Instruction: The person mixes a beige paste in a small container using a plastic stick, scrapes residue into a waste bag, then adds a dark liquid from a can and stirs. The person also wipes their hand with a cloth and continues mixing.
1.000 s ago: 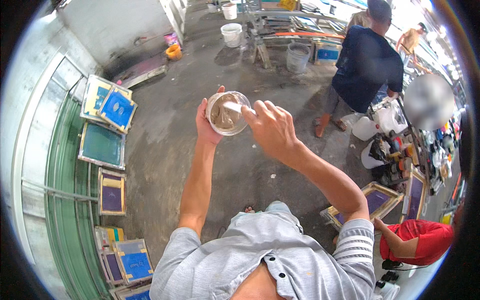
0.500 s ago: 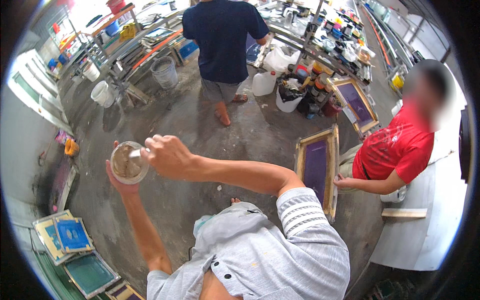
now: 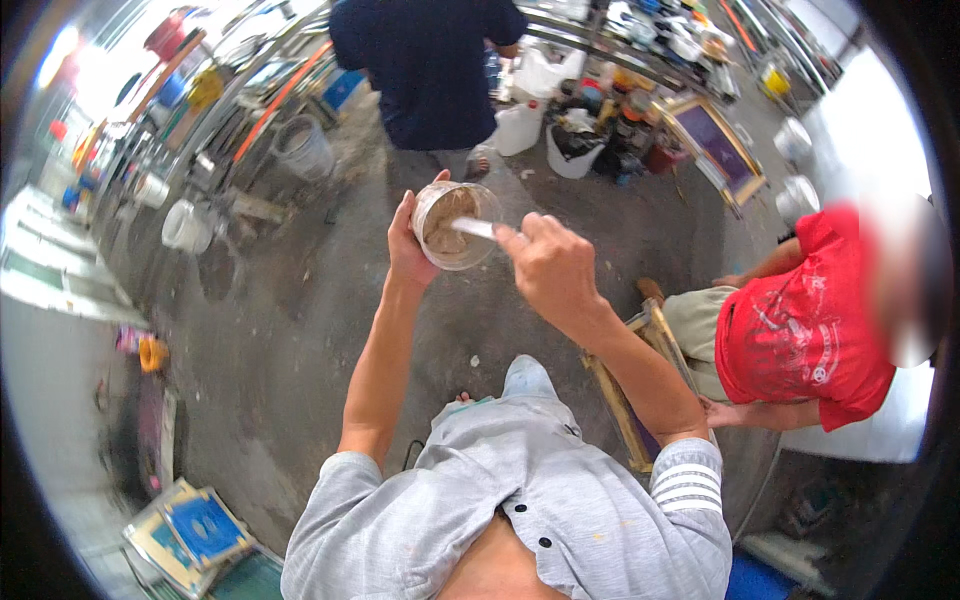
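My left hand grips a clear round plastic cup from its left side, held up in front of me. The cup holds a thick brown paste. My right hand is closed on a pale flat stirring stick whose tip is down in the paste. Both arms reach forward from my grey shirt, above a stained concrete floor.
A person in a dark blue shirt stands just beyond the cup. A person in a red shirt sits at my right beside a wooden frame. Buckets, a white jug and blue framed screens lie around.
The view has swung round: the person in blue is now straight ahead and the person in red nearer at right. Both hands still hold the cup and stick.
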Demonstrator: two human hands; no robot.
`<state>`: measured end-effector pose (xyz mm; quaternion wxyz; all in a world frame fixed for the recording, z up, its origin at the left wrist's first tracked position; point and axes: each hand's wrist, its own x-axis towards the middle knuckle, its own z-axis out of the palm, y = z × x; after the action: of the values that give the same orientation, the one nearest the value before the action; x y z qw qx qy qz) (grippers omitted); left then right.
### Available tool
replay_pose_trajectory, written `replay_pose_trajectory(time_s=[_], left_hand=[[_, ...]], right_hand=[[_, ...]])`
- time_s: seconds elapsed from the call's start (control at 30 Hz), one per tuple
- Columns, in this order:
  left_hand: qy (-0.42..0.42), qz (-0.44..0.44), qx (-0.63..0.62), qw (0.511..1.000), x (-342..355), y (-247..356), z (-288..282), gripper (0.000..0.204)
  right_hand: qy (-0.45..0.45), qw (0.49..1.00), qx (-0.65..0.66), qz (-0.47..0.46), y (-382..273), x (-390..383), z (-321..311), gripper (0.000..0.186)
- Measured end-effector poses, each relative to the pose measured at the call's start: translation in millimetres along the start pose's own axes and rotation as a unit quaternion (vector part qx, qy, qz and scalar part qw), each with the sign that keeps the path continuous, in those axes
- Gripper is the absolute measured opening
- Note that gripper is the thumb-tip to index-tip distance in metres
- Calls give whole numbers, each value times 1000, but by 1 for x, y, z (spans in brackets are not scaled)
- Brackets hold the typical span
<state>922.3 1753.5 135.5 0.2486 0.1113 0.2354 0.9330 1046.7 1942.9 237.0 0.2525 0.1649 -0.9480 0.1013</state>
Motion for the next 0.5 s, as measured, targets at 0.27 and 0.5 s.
replay_pose_trajectory(time_s=[0.27,0.5], left_hand=[[-80,-116,-21,990,149,-66,40,60],[-70,-139,13,988,268,-125,64,62]], right_hand=[[67,985,-95,126,111,9,-3,29],[62,976,-75,194,204,27,-4,28]])
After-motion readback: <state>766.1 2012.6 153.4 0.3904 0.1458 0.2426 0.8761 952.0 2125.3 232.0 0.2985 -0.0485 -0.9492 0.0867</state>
